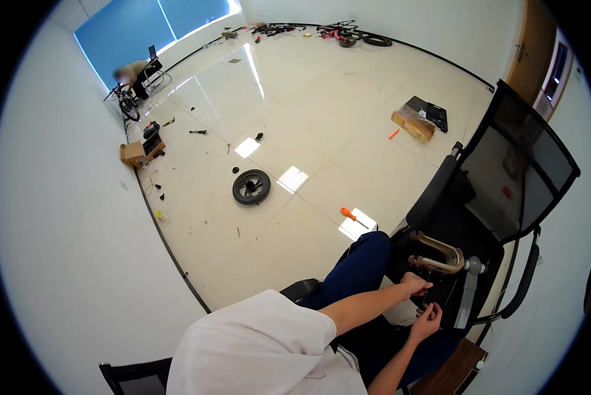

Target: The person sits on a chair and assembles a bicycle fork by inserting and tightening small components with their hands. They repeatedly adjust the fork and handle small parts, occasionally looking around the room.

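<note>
My left hand (414, 284) is closed, its fingertips beside the lower leg of a bronze-coloured bicycle fork (451, 255). Just below it, my right hand (428, 320) is pinched shut. A thin dark rod seems to run between the fingers of both hands; its kind is too small to make out. The fork lies on the black seat of an office chair (490, 209), its two legs toward the left. At its crown end is a grey rounded part (475, 265), with a pale grey tube (465, 299) reaching down from there.
An orange-handled screwdriver (348, 214) and a small black wheel (251, 187) lie on the tiled floor. Farther off are an open cardboard box (414, 125), a black tool case (428, 112) and another carton (140, 153). Bicycle parts (341, 33) line the back wall. Another person (134, 74) bends over a bicycle.
</note>
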Tool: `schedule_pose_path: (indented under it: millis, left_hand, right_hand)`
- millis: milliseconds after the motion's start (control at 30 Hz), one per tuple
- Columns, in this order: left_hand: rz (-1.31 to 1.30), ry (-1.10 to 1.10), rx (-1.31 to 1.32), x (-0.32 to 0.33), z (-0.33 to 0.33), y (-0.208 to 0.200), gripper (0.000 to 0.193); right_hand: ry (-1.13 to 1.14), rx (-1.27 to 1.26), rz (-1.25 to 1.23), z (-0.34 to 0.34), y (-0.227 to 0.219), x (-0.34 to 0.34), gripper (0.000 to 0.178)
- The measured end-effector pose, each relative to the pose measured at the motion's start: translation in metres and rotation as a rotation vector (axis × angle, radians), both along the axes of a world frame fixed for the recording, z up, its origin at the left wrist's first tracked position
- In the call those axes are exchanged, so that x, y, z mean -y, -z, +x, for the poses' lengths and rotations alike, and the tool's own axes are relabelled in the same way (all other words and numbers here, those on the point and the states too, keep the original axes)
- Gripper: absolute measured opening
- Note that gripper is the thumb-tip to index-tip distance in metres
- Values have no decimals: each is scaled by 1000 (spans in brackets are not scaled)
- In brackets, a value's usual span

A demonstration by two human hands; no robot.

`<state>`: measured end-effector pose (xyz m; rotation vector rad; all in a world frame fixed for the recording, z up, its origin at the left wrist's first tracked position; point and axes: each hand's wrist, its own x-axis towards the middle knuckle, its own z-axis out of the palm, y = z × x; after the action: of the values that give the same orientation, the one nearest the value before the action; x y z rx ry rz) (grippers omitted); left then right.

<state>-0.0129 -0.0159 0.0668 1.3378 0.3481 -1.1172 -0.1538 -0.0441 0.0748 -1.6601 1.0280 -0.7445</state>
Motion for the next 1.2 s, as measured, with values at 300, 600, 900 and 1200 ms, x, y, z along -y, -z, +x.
schedule_pose_path:
  millis: [300,600,900,1200]
  left_hand:
    - [37,14,14,4,2,-6,20]
    - [-281,30,-135,11,-2,25,16]
    - [-252,179,-38,4,9,17,13]
    - [-69,138,-26,3,10,-8,14]
  right_hand:
    - [-96,-58,3,7,6,-14,31]
    - [57,791,1275,6,23,-8,26]
    - [15,346,733,11,-9,-13,40]
    - [-13,-29,-119,10,-3,-13,26]
